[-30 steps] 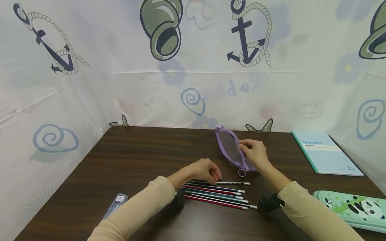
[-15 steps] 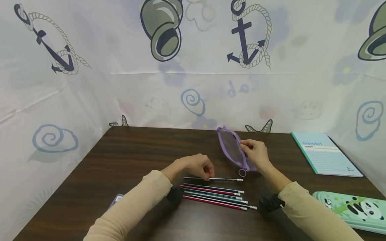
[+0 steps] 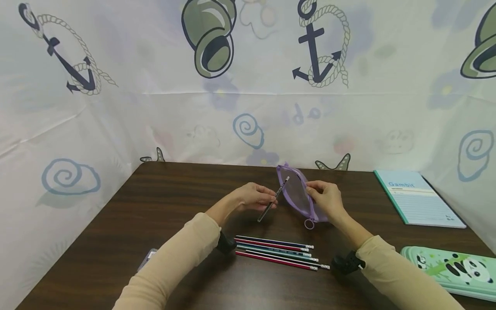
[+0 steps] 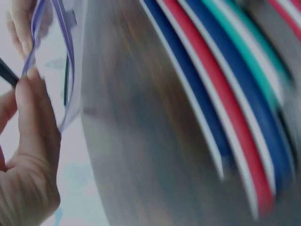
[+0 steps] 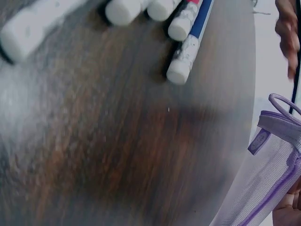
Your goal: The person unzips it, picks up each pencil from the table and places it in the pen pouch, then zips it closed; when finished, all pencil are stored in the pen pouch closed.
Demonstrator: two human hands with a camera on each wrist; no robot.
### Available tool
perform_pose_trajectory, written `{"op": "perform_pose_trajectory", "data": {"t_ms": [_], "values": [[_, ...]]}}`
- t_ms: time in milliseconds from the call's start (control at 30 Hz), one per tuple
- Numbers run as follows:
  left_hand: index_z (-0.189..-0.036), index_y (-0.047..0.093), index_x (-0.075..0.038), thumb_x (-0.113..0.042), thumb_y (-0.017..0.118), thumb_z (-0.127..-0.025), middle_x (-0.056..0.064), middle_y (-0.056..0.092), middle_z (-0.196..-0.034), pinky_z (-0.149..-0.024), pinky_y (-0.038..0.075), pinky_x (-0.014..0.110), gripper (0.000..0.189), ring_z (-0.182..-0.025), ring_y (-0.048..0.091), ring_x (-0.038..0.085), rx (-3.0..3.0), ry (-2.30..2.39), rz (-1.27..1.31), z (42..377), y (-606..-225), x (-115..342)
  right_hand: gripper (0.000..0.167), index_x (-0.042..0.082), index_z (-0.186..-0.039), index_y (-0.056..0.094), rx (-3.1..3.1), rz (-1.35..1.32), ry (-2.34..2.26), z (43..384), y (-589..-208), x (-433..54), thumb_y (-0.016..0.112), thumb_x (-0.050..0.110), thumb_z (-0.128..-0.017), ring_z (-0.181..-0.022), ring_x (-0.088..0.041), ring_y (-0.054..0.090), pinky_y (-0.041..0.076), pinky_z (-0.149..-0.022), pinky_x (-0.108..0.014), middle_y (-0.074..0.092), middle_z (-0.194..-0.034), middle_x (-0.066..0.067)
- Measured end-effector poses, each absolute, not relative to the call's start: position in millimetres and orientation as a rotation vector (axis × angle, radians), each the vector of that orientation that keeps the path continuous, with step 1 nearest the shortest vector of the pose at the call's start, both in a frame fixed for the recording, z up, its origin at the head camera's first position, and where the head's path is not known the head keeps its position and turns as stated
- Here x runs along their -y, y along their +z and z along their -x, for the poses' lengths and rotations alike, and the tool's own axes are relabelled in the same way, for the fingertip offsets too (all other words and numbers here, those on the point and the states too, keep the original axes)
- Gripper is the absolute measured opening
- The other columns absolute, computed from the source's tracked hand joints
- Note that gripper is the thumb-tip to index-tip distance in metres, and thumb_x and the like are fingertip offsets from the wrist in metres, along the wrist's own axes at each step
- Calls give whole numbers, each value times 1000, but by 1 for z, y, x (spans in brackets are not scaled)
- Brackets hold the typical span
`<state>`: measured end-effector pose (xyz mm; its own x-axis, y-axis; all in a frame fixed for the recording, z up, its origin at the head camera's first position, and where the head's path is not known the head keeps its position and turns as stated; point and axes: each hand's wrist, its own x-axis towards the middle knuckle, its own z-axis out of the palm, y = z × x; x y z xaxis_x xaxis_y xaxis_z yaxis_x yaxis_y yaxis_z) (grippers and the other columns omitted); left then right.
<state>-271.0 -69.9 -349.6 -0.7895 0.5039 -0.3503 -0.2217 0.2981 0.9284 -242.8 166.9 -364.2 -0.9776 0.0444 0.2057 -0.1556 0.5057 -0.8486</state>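
My left hand (image 3: pixel 253 196) pinches a dark pencil (image 3: pixel 267 208) above the table, tilted with its eraser end up by the mouth of a purple mesh pencil pouch (image 3: pixel 297 189). The pouch gapes open, and my right hand (image 3: pixel 327 199) grips its right edge between thumb and fingers. In the right wrist view the mesh pouch (image 5: pixel 268 183) shows its zipper ring, with part of the right hand behind it. Several striped pencils (image 3: pixel 277 254) lie side by side on the table, nearer to me than both hands. Their white erasers (image 5: pixel 178 71) show close up in the right wrist view.
A light blue notebook (image 3: pixel 420 198) lies at the back right. The green panda pencil case (image 3: pixel 453 269) sits at the front right. Partly hidden by my left sleeve is a small clear-and-grey item (image 3: pixel 147 259). A patterned cloth (image 3: pixel 174 120) hangs behind the table (image 3: pixel 186 185).
My left hand has picked the dark pencil up from beside the others, raised it toward the pouch and turned it eraser end up. The right hand keeps hold of the pouch, almost still.
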Motion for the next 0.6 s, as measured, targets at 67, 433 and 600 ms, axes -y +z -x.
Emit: {"op": "perform_pose_trajectory", "data": {"t_ms": [67,433,600], "values": [[-127,54,4,-5,55,-94,18,65,-116,-78,57,23,34,-95,68,19,-1901,1654,-170,271,-352,60,20,-6,-106,67,2547,-102,1467,242,-365,-165,61,5,-90,-63,-1,56,50,-57,-14,69,-91,-20],[-132,45,9,6,52,-92,26,55,-127,-99,46,37,41,-116,56,33,-1705,2017,84,272,-359,18,20,-8,-105,66,2547,-159,1516,236,-363,-157,60,3,-90,-69,-4,59,52,-60,-13,68,-98,-24],[-135,42,9,7,52,-92,27,54,-126,-98,47,37,45,-116,55,35,-1699,2078,140,269,-364,4,19,-8,-104,67,2572,-201,1462,235,-363,-155,61,4,-90,-71,-7,60,52,-59,-15,69,-97,-22]]}}
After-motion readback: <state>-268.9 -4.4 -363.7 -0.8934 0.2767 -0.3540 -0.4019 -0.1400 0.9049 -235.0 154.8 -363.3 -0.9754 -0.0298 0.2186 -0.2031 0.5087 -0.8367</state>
